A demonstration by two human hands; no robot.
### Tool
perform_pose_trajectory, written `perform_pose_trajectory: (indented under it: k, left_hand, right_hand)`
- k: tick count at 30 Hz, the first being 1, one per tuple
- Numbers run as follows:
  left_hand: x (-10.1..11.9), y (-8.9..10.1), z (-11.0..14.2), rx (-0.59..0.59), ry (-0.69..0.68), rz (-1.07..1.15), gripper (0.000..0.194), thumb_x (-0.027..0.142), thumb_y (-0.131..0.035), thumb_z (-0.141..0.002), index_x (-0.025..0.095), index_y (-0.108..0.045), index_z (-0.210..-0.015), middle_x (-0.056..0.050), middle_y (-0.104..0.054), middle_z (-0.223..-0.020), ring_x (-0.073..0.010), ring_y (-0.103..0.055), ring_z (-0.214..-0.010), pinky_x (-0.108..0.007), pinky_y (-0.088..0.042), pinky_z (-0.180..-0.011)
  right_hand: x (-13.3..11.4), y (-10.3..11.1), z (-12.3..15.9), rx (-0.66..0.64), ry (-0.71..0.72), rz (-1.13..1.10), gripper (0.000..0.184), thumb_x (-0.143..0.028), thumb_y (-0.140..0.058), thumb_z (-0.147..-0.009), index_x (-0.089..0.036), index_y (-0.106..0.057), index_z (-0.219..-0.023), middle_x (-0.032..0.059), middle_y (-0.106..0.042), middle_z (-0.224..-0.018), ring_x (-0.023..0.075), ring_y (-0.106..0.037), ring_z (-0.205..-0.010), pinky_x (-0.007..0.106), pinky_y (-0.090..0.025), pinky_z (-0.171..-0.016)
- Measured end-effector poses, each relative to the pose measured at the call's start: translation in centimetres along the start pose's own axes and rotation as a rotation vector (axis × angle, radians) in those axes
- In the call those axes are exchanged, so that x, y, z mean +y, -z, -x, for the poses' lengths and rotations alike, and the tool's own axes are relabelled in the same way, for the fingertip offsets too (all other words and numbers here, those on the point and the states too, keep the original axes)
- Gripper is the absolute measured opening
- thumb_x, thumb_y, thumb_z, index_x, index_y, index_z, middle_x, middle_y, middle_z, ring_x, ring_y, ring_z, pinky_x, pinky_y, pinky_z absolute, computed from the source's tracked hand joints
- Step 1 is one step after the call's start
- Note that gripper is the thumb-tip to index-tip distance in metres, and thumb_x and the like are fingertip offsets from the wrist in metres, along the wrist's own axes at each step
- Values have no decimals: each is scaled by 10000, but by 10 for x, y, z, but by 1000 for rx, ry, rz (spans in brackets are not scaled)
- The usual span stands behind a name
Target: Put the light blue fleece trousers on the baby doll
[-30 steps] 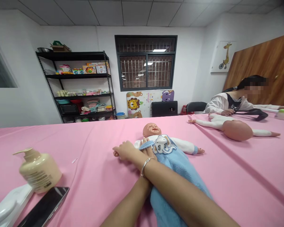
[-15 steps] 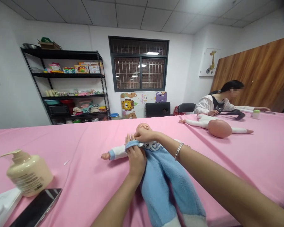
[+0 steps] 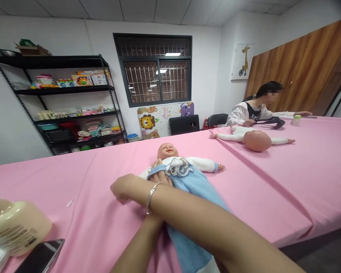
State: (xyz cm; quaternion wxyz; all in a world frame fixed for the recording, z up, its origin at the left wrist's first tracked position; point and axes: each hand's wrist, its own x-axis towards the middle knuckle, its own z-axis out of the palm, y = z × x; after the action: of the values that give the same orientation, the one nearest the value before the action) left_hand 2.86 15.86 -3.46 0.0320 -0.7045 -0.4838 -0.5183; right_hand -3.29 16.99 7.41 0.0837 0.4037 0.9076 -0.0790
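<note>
A baby doll (image 3: 168,151) lies face up on the pink-covered table, in a white long-sleeved top and a fuzzy blue garment (image 3: 207,191) with an elephant face on its chest. My left hand (image 3: 160,175) lies at the doll's shoulder, fingers stretched out beneath the blue edge of the garment and showing beyond it. Across my left wrist reaches my right arm, with a silver bangle (image 3: 151,197). My right hand (image 3: 124,187) is closed around the doll's arm at its hand end; its fingers are mostly hidden. The doll's other arm (image 3: 206,165) stretches out to the right.
At the left stand a cream pump bottle (image 3: 19,227) and a phone (image 3: 41,258). A second doll (image 3: 257,141) lies farther right, near a seated person (image 3: 252,108) holding something dark. A black shelf rack (image 3: 65,91) stands behind the table (image 3: 258,197).
My right hand has left the doll's neck and moved left across my left wrist to the doll's arm. My left hand stays in the blue edge. The view has turned slightly right.
</note>
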Motion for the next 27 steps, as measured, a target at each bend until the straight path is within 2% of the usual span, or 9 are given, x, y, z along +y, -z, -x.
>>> perform_pose_trajectory:
  k: [2, 5, 9, 11, 14, 17, 19, 23, 27]
  left_hand:
    - [4, -3, -2, 1, -53, -87, 433, 70, -402, -783, 178, -509, -1188, -143, -510, -1224, -302, -344, -1256, -473, -303, -1028]
    - [9, -6, -2, 0, -135, -174, 422, 64, -409, -778, 169, -536, -1166, -134, -550, -1183, -284, -352, -1261, -463, -321, -1029]
    - [9, -6, 2, 11, -104, -232, 376, 57, -455, -748, 152, -597, -1083, -138, -602, -1097, -297, -402, -1226, -498, -284, -1052]
    - [7, -2, 5, -40, -120, -187, 317, 111, -463, -770, 113, -617, -1047, -148, -620, -1034, -279, -479, -1150, -450, -330, -1033]
    - [3, 9, 6, -117, -198, -71, 289, 218, -406, -836, 92, -629, -970, -134, -636, -946, -207, -574, -999, -307, -470, -892]
    - [1, 18, 0, -91, -237, -41, 292, 111, -386, -832, 124, -623, -1000, -129, -646, -956, -245, -565, -1031, -410, -467, -907]
    - [1, 21, -6, -24, -263, -32, 348, 63, -374, -816, 130, -581, -1088, -149, -608, -1077, -282, -493, -1137, -503, -414, -952]
    - [5, 22, -12, 108, -237, -14, 400, 145, -381, -861, 102, -443, -1254, -177, -443, -1298, -281, -294, -1295, -539, -288, -1054]
    - [9, 27, -15, 44, -58, 90, 433, 197, -483, -822, 104, -447, -1243, -181, -448, -1279, -297, -314, -1276, -529, -284, -1051]
  right_hand:
    - [-6, -8, -14, 19, 4, 63, 199, -74, -644, -662, -91, -668, -859, 152, -664, -938, 283, -628, -926, 438, -472, -849]
    - [-4, -24, -26, 40, -12, 127, 296, -133, -672, -683, -105, -645, -976, 152, -614, -1092, 299, -558, -1071, 493, -379, -964]
    - [5, -32, -26, 20, -87, 130, 410, -124, -725, -634, -80, -619, -1028, 170, -582, -1140, 311, -552, -1071, 468, -457, -875]
    - [13, -19, -16, 76, -134, 80, 394, -85, -674, -672, -74, -597, -1059, 179, -576, -1145, 292, -572, -1044, 449, -490, -825]
    - [35, 16, 10, 245, -198, -50, 467, -76, -614, -708, -85, -522, -1166, 173, -567, -1159, 270, -585, -1016, 431, -504, -807]
    - [71, 43, 39, 279, -240, -101, 399, -149, -627, -697, -70, -569, -1084, 159, -618, -1054, 264, -611, -924, 372, -519, -759]
    - [98, 45, 55, 240, -277, -147, 291, -155, -593, -712, -64, -612, -987, 132, -656, -921, 214, -636, -780, 309, -527, -688]
    - [137, 28, 77, 169, -348, -364, 201, -192, -520, -790, -103, -647, -918, 58, -664, -786, 95, -594, -605, 169, -480, -563]
    - [136, 22, 99, 204, -280, -555, 355, -338, -413, -892, -90, -667, -883, 86, -665, -880, 95, -594, -667, 171, -463, -583]
